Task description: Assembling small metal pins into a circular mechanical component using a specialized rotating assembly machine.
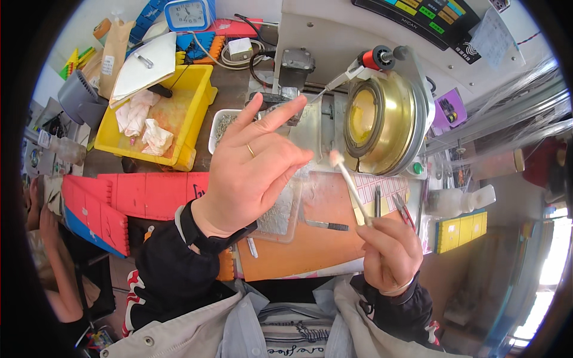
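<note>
My left hand (242,173) is raised over the workbench, thumb and forefinger pinched together and the other fingers stretched out. Anything in that pinch is too small to make out. Lower right, my right hand (391,247) grips the end of a thin white stick (353,191), its pinkish, blunt tip pointing up toward my left fingertips, a little apart from them. Beneath lie an orange board (286,259), a clear plastic tray (280,224) and a dark-handled tool (327,225). Tweezers (378,200) and red-handled pliers (404,210) rest beyond my right hand.
A machine with a round brass-coloured drum (400,125) stands at the back right. At left are a yellow bin (107,140) with crumpled tissues and red foam strips (155,191). A white container (219,122) sits behind my left hand. Another person's arm (57,256) shows far left.
</note>
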`<state>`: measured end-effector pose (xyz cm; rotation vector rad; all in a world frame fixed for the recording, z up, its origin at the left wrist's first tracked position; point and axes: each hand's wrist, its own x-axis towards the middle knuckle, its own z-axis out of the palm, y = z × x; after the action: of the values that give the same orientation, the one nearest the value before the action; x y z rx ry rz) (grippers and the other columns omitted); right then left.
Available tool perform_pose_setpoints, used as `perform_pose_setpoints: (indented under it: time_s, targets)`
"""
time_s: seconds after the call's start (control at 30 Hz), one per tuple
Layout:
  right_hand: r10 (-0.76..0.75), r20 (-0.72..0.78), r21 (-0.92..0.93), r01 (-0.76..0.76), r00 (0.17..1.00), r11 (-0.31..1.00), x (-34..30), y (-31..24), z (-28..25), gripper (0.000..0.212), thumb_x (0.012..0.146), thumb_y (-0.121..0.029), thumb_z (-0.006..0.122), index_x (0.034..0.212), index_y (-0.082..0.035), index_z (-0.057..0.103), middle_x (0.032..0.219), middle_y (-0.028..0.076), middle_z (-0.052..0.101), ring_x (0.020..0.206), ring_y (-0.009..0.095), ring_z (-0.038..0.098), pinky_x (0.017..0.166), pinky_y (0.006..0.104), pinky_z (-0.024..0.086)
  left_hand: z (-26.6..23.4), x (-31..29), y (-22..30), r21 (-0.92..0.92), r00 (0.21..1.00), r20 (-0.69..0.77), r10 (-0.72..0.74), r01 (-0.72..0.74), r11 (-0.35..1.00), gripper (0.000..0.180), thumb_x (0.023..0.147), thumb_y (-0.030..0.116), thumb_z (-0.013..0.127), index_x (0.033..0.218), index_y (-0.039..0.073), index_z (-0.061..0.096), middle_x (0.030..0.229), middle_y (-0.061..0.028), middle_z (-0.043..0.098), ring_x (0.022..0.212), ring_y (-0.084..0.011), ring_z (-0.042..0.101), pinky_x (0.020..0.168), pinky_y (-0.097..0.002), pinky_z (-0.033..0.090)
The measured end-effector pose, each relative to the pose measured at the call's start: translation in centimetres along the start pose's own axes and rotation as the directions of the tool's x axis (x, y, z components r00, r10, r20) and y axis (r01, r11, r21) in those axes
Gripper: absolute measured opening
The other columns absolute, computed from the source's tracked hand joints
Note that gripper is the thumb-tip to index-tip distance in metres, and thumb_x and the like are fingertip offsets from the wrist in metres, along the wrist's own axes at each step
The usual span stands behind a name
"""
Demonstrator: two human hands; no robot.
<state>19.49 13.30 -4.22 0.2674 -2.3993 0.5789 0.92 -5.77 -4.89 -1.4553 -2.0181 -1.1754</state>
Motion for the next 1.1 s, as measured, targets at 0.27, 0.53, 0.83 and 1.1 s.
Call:
perform_pose_setpoints:
  time_s: [0.27,0.53,0.83,1.1]
  targets:
    - [0.013,-0.034,0.014,-0.013,0.999,1.0,3.0,0.0,1.5,0.043,0.062,0.007,0.068,0.102,-0.007,0.077,0.095,0.01,0.07,0.066,0.018,0.064,0.054,0.0278,0.051,0.1,0.0,0.1,0.005,1.0,-0.015,-0.027,0.027,1.0,0.015,0.079,-0.003,0.072,0.089,0.009,0.072,0.077,-0.0071,0.066,0.125,-0.0385,0.061,0.117,-0.0559,0.028]
    - [-0.02,-0.061,0.037,0.022,0.998,0.999,4.6,0.3,3.1,0.041,0.064,0.009,0.068,0.102,-0.007,0.077,0.092,0.009,0.069,0.065,0.019,0.066,0.053,0.0278,0.052,0.1,0.0,-0.1,0.014,0.999,-0.014,-0.044,0.044,0.999,0.014,0.078,-0.001,0.073,0.087,0.009,0.07,0.08,-0.0065,0.065,0.124,-0.034,0.062,0.115,-0.0547,0.031]
    - [0.109,0.104,0.039,-0.113,0.989,0.993,1.6,0.5,3.4,0.056,0.071,0.005,0.071,0.126,-0.008,0.069,0.091,0.006,0.065,0.069,0.022,0.066,0.057,0.0326,0.054,0.2,0.3,0.3,-0.023,0.999,0.01,-0.048,0.048,0.999,0.015,0.077,-0.004,0.071,0.088,0.007,0.07,0.079,-0.0085,0.067,0.124,-0.0379,0.062,0.117,-0.0565,0.028]
    - [0.282,0.307,-0.11,-0.26,0.909,0.959,1.6,0.8,3.2,0.041,0.083,-0.002,0.067,0.124,-0.008,0.068,0.105,0.009,0.07,0.08,0.025,0.069,0.063,0.0359,0.055,0.1,0.3,0.2,0.042,0.996,0.053,-0.074,0.072,0.997,0.013,0.082,-0.007,0.064,0.086,0.005,0.069,0.077,-0.0094,0.065,0.127,-0.0445,0.058,0.117,-0.0572,0.026]
